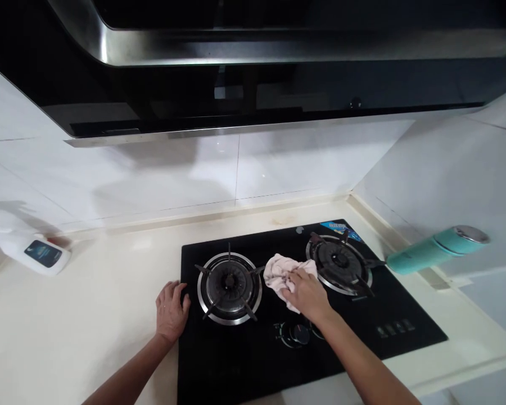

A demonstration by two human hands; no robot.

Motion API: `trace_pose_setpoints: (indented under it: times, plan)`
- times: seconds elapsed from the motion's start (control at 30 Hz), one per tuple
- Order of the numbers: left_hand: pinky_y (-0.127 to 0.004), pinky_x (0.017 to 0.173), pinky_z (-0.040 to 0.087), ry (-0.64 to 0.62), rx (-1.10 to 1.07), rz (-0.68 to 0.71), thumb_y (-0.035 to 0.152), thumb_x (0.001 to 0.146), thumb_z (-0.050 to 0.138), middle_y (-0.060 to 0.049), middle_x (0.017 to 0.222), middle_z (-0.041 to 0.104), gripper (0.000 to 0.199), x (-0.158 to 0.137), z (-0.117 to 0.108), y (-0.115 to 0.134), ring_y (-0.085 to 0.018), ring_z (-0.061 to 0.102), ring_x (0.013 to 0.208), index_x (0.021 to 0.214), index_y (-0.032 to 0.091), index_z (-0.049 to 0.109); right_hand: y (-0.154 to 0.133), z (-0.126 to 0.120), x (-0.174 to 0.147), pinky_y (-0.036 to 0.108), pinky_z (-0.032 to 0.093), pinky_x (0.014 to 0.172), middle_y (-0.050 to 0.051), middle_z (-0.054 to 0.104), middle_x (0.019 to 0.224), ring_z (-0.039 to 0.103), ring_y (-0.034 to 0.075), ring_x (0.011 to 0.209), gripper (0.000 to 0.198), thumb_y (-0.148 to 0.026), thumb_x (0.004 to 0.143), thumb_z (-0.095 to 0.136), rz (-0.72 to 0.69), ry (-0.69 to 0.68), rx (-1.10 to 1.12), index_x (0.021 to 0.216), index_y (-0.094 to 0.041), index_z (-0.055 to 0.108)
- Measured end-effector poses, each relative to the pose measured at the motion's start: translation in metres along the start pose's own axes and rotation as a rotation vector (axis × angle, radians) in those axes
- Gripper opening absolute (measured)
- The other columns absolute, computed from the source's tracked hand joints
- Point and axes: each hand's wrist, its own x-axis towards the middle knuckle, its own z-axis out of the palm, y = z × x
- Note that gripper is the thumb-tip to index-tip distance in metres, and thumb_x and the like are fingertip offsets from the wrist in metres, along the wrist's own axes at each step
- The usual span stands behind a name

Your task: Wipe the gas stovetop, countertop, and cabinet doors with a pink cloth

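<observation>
A crumpled pale pink cloth (pixel 278 277) lies on the black glass gas stove (pixel 227 363), between the two burners. My right hand (pixel 306 292) presses on the cloth, fingers bent into its folds. On the pale counter (pixel 67 326), my left hand (pixel 171 310) rests palm down at the stove's left edge, fingers loosely spread and holding nothing. The left burner (pixel 230 288) stands just right of that hand. The right burner (pixel 339 264) is beyond my right hand. A control knob (pixel 298 334) sits in front of the cloth; another is mostly hidden under my right forearm.
A black range hood (pixel 253 90) hangs low over the back of the stove. At the far left is a white spray bottle (pixel 37 253) with a dark label. A turquoise bottle (pixel 436 250) stands right of the stove, near the tiled side wall (pixel 459 185).
</observation>
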Motion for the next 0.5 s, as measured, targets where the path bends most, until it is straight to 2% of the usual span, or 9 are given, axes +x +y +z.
trace_pose_setpoints:
  times: [0.1,0.17,0.27,0.37,0.5]
  plan:
    - [-0.05,0.106,0.043,-0.001,0.001,0.003,0.032,0.098,0.045,-0.014,0.13,0.061,0.033,0.0,0.0,0.0,-0.032,0.049,0.131,0.123,0.019,0.062,-0.01,0.019,-0.004,0.057,0.037,0.105,0.007,0.035,0.155,0.035,0.041,0.134,0.051,-0.059,0.089,0.058,0.018,0.02,-0.08,0.132,-0.031,0.062]
    - [-0.05,0.106,0.043,-0.008,0.011,0.0,0.031,0.098,0.045,-0.013,0.13,0.061,0.033,0.0,0.0,-0.001,-0.032,0.049,0.131,0.123,0.019,0.062,-0.017,0.022,0.001,0.058,0.039,0.103,0.006,0.032,0.156,0.031,0.043,0.136,0.058,-0.062,0.092,0.053,0.026,-0.023,-0.086,0.141,-0.032,0.054]
    - [-0.05,0.105,0.044,-0.004,0.027,0.01,0.032,0.098,0.045,-0.014,0.129,0.061,0.032,0.0,0.001,-0.002,-0.033,0.049,0.13,0.122,0.019,0.063,-0.028,0.023,0.017,0.057,0.036,0.106,0.008,0.038,0.152,0.029,0.043,0.136,0.062,-0.048,0.093,0.056,-0.039,-0.058,-0.071,0.151,-0.032,0.043]
    - [-0.051,0.105,0.044,0.016,0.038,0.035,0.032,0.099,0.044,-0.014,0.129,0.061,0.033,0.001,0.001,-0.003,-0.033,0.049,0.129,0.122,0.018,0.062,-0.035,0.023,0.044,0.055,0.031,0.111,0.01,0.042,0.149,0.031,0.04,0.136,0.053,-0.037,0.094,0.053,-0.134,-0.009,-0.077,0.146,-0.027,0.051]
    - [-0.05,0.104,0.045,0.022,0.047,0.051,0.032,0.1,0.043,-0.014,0.128,0.06,0.033,0.001,0.002,-0.005,-0.032,0.051,0.127,0.122,0.017,0.061,-0.042,0.016,0.09,0.047,0.028,0.115,0.012,0.047,0.145,0.036,0.032,0.136,0.045,-0.032,0.098,0.044,-0.251,0.041,-0.047,0.139,-0.017,0.057]
